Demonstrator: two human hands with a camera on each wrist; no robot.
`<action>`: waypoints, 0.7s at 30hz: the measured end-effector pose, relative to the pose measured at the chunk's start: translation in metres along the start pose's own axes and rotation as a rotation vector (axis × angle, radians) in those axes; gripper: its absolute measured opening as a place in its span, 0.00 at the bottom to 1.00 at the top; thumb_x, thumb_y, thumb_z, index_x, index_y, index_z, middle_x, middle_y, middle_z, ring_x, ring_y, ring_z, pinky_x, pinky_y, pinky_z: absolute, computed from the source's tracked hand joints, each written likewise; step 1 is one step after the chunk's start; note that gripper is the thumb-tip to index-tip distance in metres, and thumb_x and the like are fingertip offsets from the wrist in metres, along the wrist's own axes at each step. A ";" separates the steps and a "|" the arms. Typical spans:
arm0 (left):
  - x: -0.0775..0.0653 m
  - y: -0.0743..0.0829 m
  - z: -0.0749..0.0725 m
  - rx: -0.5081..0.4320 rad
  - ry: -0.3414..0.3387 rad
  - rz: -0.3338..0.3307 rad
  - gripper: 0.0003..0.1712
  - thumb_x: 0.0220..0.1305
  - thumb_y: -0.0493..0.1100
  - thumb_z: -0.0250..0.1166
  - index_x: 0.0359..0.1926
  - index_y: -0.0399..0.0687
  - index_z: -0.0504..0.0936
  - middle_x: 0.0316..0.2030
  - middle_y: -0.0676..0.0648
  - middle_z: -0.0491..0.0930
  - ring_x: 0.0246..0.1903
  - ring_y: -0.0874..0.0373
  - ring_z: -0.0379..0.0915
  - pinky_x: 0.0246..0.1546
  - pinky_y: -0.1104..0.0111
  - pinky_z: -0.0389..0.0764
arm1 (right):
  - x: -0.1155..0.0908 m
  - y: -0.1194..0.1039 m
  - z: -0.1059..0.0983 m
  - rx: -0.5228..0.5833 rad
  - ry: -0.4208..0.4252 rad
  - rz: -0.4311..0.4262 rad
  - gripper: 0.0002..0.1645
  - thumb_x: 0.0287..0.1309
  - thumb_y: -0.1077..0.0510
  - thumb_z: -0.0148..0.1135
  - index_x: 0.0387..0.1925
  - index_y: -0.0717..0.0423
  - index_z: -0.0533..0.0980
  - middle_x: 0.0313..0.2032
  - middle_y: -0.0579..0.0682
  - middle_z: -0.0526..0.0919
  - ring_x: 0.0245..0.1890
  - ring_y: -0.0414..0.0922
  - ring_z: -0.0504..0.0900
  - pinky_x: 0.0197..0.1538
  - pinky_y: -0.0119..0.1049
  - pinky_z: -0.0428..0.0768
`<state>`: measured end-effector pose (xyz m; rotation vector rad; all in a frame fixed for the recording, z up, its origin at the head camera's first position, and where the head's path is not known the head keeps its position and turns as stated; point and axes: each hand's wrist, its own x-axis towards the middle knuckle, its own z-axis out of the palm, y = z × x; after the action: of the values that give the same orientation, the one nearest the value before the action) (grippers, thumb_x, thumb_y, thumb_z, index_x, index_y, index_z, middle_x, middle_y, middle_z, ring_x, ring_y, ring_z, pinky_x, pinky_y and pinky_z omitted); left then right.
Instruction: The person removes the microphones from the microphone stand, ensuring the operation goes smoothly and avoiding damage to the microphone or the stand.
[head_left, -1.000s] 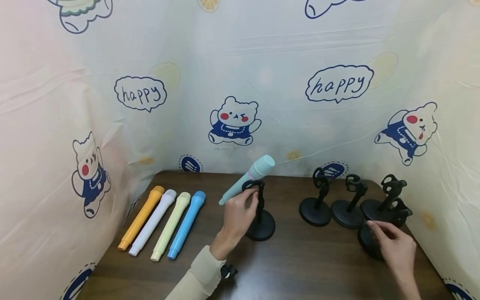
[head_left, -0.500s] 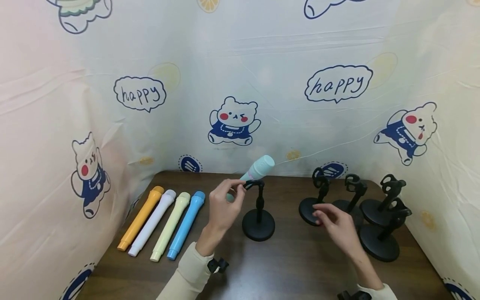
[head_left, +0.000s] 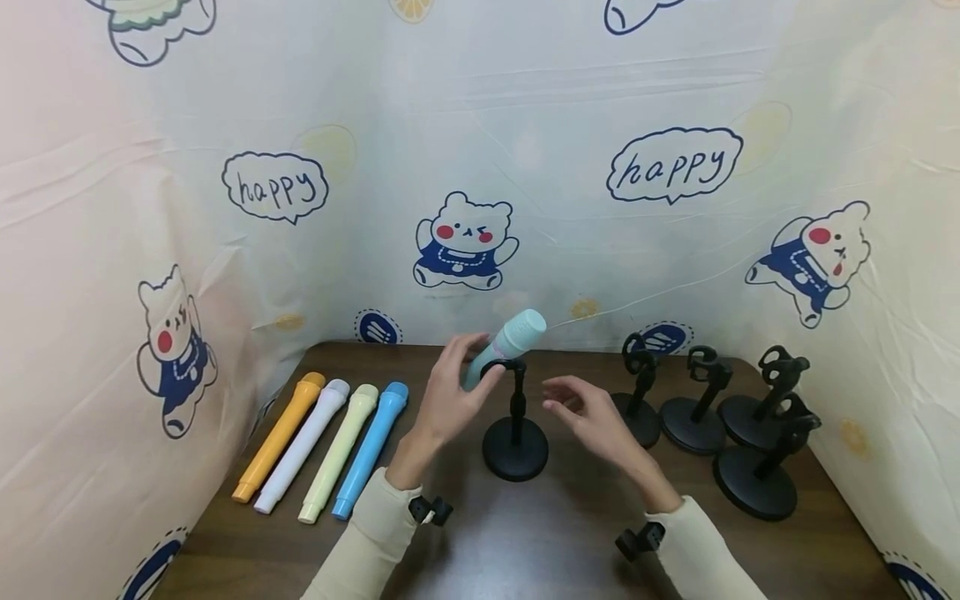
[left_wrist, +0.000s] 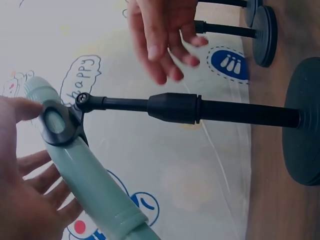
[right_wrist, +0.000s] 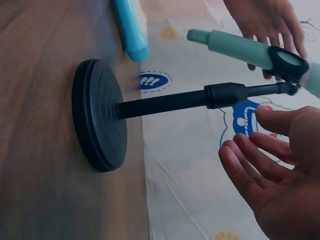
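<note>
A mint-green toy microphone point(head_left: 519, 333) sits tilted in the ring clip of a black round-based microphone stand point(head_left: 516, 450), its head up to the right. My left hand point(head_left: 448, 392) is around the microphone beside the clip. In the left wrist view, its thumb point(left_wrist: 27, 108) is at the clip's edge, while the fingers spread behind the microphone point(left_wrist: 95, 185); whether they touch it I cannot tell. Just right of the stand's pole hovers my right hand point(head_left: 596, 417), fingers loosely bent and holding nothing. The right wrist view has it below the clip point(right_wrist: 289, 62), apart from the stand.
Orange point(head_left: 281, 433), white point(head_left: 303, 446), pale yellow point(head_left: 339, 454) and blue point(head_left: 371, 450) toy microphones lie side by side on the left of the brown table point(head_left: 517, 542). Several black stands point(head_left: 693, 425) cluster at the right. A printed curtain point(head_left: 562, 250) hangs behind.
My right hand has come left from the stands at the right to beside the middle stand. My left hand has left its pinch at the clip and shifted left, opening around the microphone.
</note>
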<state>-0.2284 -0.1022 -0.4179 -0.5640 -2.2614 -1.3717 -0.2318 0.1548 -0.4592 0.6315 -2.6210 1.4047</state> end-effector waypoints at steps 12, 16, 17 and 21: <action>0.006 -0.011 0.005 -0.046 -0.149 -0.081 0.33 0.73 0.53 0.71 0.74 0.53 0.74 0.65 0.46 0.81 0.60 0.48 0.78 0.61 0.46 0.81 | 0.026 -0.007 0.034 0.020 -0.178 -0.108 0.25 0.71 0.55 0.70 0.66 0.55 0.78 0.58 0.54 0.87 0.54 0.49 0.88 0.59 0.49 0.87; 0.009 -0.013 0.006 -0.094 -0.175 -0.096 0.31 0.73 0.51 0.70 0.73 0.54 0.74 0.65 0.47 0.80 0.62 0.48 0.77 0.64 0.44 0.79 | 0.027 -0.006 0.040 0.036 -0.124 -0.129 0.20 0.69 0.57 0.71 0.60 0.55 0.82 0.54 0.56 0.89 0.53 0.49 0.90 0.58 0.49 0.88; 0.009 -0.013 0.007 -0.109 -0.185 -0.103 0.31 0.73 0.50 0.70 0.73 0.54 0.74 0.65 0.46 0.80 0.62 0.48 0.77 0.64 0.44 0.79 | 0.026 -0.006 0.040 0.044 -0.109 -0.126 0.19 0.69 0.58 0.72 0.59 0.55 0.82 0.53 0.57 0.90 0.53 0.50 0.90 0.58 0.50 0.88; 0.009 -0.014 0.008 -0.152 -0.218 -0.126 0.30 0.74 0.49 0.70 0.73 0.55 0.74 0.66 0.46 0.79 0.65 0.46 0.75 0.67 0.42 0.77 | 0.022 -0.003 0.042 0.060 -0.066 -0.108 0.17 0.66 0.59 0.74 0.55 0.53 0.85 0.51 0.54 0.91 0.52 0.51 0.91 0.56 0.53 0.88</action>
<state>-0.2444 -0.1001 -0.4258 -0.6591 -2.4125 -1.6243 -0.2463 0.1123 -0.4740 0.8272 -2.5582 1.4595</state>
